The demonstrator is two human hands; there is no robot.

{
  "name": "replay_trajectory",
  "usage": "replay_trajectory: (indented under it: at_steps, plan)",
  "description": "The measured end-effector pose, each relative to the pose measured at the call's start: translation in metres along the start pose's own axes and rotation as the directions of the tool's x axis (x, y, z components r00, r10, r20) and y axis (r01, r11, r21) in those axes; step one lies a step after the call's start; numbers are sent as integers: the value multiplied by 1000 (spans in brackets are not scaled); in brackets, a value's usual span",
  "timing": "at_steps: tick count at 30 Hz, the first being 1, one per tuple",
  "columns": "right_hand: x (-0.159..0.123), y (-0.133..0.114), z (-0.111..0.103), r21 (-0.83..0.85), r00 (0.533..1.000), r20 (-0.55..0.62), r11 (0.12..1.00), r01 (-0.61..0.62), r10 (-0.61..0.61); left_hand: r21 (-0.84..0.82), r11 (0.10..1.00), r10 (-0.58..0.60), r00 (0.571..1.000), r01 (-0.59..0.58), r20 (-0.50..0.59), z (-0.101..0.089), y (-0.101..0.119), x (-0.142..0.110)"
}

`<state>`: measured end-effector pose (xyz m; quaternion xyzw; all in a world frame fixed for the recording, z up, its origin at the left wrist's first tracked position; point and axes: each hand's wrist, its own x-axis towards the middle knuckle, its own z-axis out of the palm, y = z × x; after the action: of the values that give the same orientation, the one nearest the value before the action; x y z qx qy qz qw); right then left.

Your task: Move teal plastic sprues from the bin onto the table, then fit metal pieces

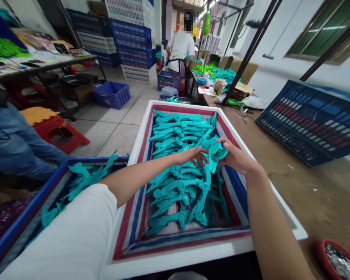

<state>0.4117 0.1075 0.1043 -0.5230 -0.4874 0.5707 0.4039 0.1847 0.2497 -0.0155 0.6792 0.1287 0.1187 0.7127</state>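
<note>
Standing at the far left, a pale-topped table with dark legs [51,57] carries a heap of bright green pieces [6,47]; below it shows a leg in blue denim [26,136], and near that a red plastic stool [60,134] with an orange-yellow pad [37,115] on its seat. In front, at lower left, a blue plastic crate [32,206] holds a jumble of loose turquoise parts [84,179]. A violet-blue plastic tub [111,97] sits on the tiled floor, and behind it rises a stack of blue and white slatted crates [134,42]. Farther back, a co-worker in a white top [181,44] faces away.

In the middle, the left hand [194,154] reaches over an open box with a broad white rim [177,254], its inside lined with a red, white and blue striped sheet [169,243]. Neat layers of slender turquoise plastic pieces [169,194] fill that box. The left fingers are spread and slightly bent, close to one turquoise plastic piece [214,153]; I cannot tell whether they touch it. The right hand [236,158] grips this piece between thumb and fingers, above the right part of the layers.

Farther right, a dark blue slatted crate [312,120] tilts on a brown surface [294,190], and a round red container [321,251] holds small silvery bits [341,260]
</note>
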Motion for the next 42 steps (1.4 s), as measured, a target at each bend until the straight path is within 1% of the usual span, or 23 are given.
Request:
replay_trajectory:
  at_steps: [2, 4, 7, 10, 13, 14, 16, 18, 20, 23, 25, 26, 27, 29, 30, 32, 33, 34, 35, 37, 38, 40, 42]
  plan:
    - [-4, 4, 14, 113, 996, -63, 991, 66, -60, -105, 994, 23, 1000, -22, 4, 0, -6, -1]
    - [-4, 12, 27, 178, 990, -119, 979, 95, -74, -160, 987, 38, 999, -32, 35, 2, -9, -3]
    - [-7, 16, 44, 219, 982, -162, 967, 133, -99, -175, 983, 72, 995, -57, 75, 6, -11, -8]
    - [-14, 11, 56, 229, 957, -207, 940, 251, -205, -178, 981, 86, 995, -76, 50, 6, -14, -10]
    - [-22, 9, 70, 131, 921, -262, 935, 330, -289, -188, 979, 84, 996, -80, 13, 3, -15, -9]
    - [-23, 11, 74, 46, 910, -277, 941, 334, -309, -195, 977, 91, 996, -89, 2, 3, -15, -9]
    - [-23, 17, 84, -221, 897, -277, 931, 290, -345, -209, 971, 117, 993, -119, -21, 3, -13, -9]
    - [-18, 25, 92, -529, 900, -242, 827, 190, -362, -204, 968, 141, 989, -149, -49, 4, -10, -10]
    - [-12, 34, 98, -748, 912, -210, 659, 82, -352, -167, 977, 121, 990, -131, -65, 5, -10, -11]
    - [-1, 45, 101, -893, 927, -201, 449, -40, -317, -58, 998, 32, 997, -36, -74, 4, -15, -14]
    - [4, 53, 99, -929, 934, -191, 364, -71, -304, -2, 1000, -3, 997, 3, -81, 4, -20, -15]
    - [7, 57, 97, -936, 933, -181, 346, -67, -311, 8, 1000, -16, 997, 17, -79, 4, -22, -15]
    - [10, 62, 95, -937, 930, -169, 345, -49, -327, 6, 999, -32, 997, 32, -74, 4, -22, -15]
    - [17, 72, 89, -916, 913, -147, 401, 20, -381, 5, 998, -58, 995, 59, -79, 6, -21, -13]
    - [22, 77, 85, -890, 898, -147, 452, 64, -415, 25, 998, -47, 993, 49, -104, 7, -19, -12]
    - [32, 86, 76, -803, 858, -204, 582, 128, -471, 126, 992, 50, 975, -22, -217, 10, -13, -8]
    - [37, 89, 71, -751, 845, -261, 648, 126, -467, 201, 978, 118, 950, -60, -290, 12, -10, -7]
    - [42, 91, 66, -709, 847, -311, 698, 95, -432, 279, 957, 184, 914, -82, -362, 13, -8, -5]
    - [45, 93, 61, -685, 864, -338, 727, 47, -374, 348, 934, 235, 875, -83, -424, 15, -7, -4]
    - [49, 93, 54, -695, 916, -321, 717, -53, -243, 442, 896, 284, 814, -37, -506, 19, -7, -4]
    - [50, 93, 51, -721, 938, -290, 689, -82, -192, 470, 883, 288, 799, -8, -528, 21, -9, -4]
    - [50, 93, 49, -765, 960, -242, 636, -99, -141, 507, 861, 278, 791, 47, -545, 25, -13, -5]
    - [49, 92, 49, -793, 967, -225, 599, -109, -123, 538, 837, 264, 788, 99, -556, 27, -16, -6]
